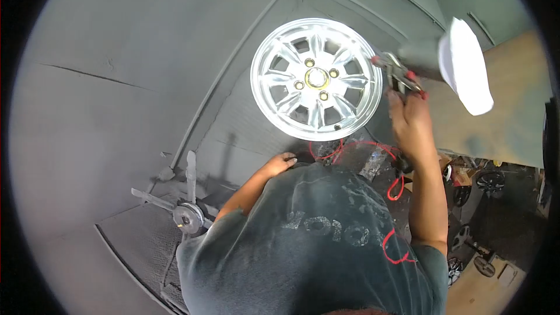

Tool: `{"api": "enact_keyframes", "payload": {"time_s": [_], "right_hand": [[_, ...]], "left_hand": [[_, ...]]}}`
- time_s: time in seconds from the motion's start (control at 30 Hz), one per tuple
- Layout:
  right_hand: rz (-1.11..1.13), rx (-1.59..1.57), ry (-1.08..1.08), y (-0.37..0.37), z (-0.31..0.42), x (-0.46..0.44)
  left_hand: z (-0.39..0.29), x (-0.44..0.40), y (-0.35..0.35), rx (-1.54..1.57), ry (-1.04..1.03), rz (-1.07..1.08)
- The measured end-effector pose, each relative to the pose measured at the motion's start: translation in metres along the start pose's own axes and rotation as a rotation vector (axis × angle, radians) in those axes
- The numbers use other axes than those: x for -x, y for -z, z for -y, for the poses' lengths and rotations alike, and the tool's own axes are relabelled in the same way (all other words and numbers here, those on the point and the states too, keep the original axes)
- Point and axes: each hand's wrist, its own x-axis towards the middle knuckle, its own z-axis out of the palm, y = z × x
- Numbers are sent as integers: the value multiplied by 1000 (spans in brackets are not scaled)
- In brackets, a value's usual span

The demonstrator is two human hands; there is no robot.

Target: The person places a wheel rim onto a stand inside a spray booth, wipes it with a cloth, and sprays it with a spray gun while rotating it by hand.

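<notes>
A bright silver alloy wheel (279, 55) with several spokes and a gold-rimmed centre faces me. At its right edge, my right hand (413, 119) is closed around a metal spray gun (399, 76) with red parts, its front pointing towards the wheel. A blurred grey cup-like part (421, 58) extends right from the gun towards a bright white piece (466, 70); how they join is unclear. Below the wheel, my left hand (280, 164) has its fingers curled in front of the dark shirt (291, 227). What those fingers hold, if anything, is hidden.
Grey walls (116, 41) meet in a corner behind the wheel. A red hose (395, 191) loops by my right arm. At lower left stands a dusty stand with arms (188, 217). Another wheel (490, 181) and clutter lie lower right, beneath a tan panel (513, 105).
</notes>
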Motion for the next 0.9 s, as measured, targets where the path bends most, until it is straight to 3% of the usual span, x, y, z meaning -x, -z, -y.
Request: {"api": "enact_keyframes", "payload": {"time_s": [0.13,0.2,0.3,0.43,0.53,0.6,0.63,0.73,0.8,0.87,0.9], "right_hand": [[134,-126,179,-17,32,1],[165,-187,255,-11,42,10],[453,-267,177,1,43,26],[470,-265,318,-4,38,28],[457,-286,294,-18,39,15],[412,-119,221,-29,36,7],[265,-161,307,-40,28,4],[147,-61,318,-38,26,-8],[92,-64,302,-31,29,-12],[37,-58,133,-24,33,-16],[8,-47,189,-25,29,-21]], "left_hand": [[-42,30,16,-61,79,-72],[-29,33,18,-29,65,-96],[-8,41,14,41,69,-133],[1,54,5,165,99,-148],[-17,64,2,113,113,-127],[-7,54,-1,134,85,-117],[-2,50,-2,158,56,-103],[5,41,-1,161,68,-110],[3,42,1,187,84,-118],[-4,46,3,216,102,-126],[-7,49,5,209,84,-126]]}}
